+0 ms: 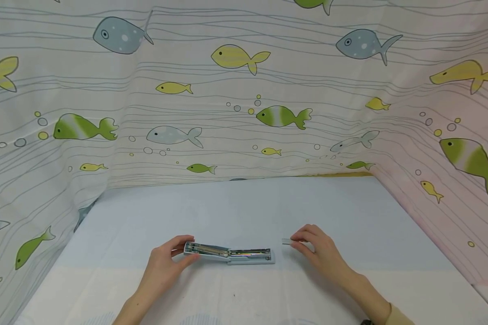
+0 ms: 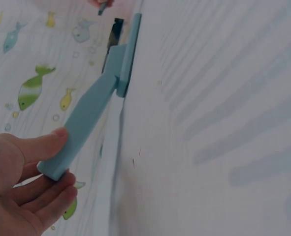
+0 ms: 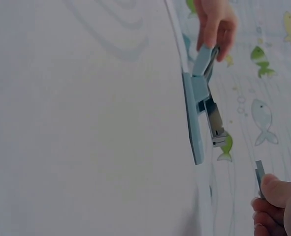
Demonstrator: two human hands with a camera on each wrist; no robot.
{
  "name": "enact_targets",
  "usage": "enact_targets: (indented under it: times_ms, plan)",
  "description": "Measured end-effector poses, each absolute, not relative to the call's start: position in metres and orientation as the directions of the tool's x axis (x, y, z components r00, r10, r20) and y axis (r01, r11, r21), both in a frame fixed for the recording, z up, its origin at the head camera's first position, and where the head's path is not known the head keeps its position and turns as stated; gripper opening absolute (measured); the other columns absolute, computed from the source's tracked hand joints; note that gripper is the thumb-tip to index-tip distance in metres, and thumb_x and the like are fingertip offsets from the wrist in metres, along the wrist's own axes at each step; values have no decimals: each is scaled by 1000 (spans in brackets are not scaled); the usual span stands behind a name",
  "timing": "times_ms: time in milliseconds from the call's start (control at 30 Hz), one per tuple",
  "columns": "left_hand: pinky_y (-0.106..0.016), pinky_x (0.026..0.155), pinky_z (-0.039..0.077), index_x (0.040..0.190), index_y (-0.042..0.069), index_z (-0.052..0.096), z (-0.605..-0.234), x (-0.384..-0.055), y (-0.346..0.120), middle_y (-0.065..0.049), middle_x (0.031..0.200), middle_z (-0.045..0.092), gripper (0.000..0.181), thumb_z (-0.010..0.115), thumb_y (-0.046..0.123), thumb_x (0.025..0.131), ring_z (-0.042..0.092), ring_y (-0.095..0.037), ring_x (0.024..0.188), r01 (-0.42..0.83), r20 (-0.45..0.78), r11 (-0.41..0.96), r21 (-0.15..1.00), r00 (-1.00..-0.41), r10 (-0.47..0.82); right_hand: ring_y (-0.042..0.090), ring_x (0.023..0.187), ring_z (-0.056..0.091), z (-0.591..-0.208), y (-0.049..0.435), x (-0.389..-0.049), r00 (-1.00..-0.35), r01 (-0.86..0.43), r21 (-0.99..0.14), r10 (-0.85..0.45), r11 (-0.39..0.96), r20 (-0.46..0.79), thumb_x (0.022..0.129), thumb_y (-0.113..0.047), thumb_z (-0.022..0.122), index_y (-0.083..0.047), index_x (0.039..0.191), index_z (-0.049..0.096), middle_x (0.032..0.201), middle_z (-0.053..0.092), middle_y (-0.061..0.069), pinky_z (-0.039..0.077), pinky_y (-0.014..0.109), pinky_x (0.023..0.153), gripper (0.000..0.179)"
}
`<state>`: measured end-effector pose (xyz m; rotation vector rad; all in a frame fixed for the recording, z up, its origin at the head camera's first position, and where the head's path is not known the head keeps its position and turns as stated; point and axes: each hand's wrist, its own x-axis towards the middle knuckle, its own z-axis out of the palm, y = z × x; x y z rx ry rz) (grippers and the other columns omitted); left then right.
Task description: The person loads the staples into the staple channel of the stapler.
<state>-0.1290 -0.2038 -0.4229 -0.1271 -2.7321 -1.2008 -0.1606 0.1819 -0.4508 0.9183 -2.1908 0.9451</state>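
Note:
A light-blue stapler [image 1: 251, 260] lies opened wide on the table, its base flat and its top arm swung back to the left. My left hand [image 1: 168, 261] grips the end of that top arm [image 2: 83, 120], thumb on the near side and fingers on the far side. The metal staple channel [image 3: 214, 120] is exposed and slants up from the base in the right wrist view. Just right of the stapler, apart from it, my right hand [image 1: 317, 248] pinches a short strip of staples [image 1: 286, 241] between thumb and fingers.
The white and pale-blue cloth [image 1: 236, 212] covers the table. Fish-print curtains [image 1: 227, 135] hang behind it and along both sides. A small dark speck [image 1: 234, 295] lies on the cloth in front of the stapler.

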Motion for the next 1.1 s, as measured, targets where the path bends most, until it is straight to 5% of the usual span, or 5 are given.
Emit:
enact_targets:
  times_ms: [900,1100]
  plan:
    - [-44,95,57,120,14,69,-421,-127,-205,1,111,73,44,85,23,81,71,-21,102,129,162,685,717,-987,16,9,84,57,-444,171,-159,-602,-768,-379,-378,517,703,75,2,83,-9,94,71,94,64,-5,49,15,70,25]
    - [-46,95,56,121,15,69,-422,-128,-205,1,110,74,44,85,22,80,71,-22,103,124,158,682,720,-987,13,7,85,57,-445,170,-159,-624,-750,-393,-374,532,686,78,-1,82,-10,94,72,95,64,-7,52,23,67,21]
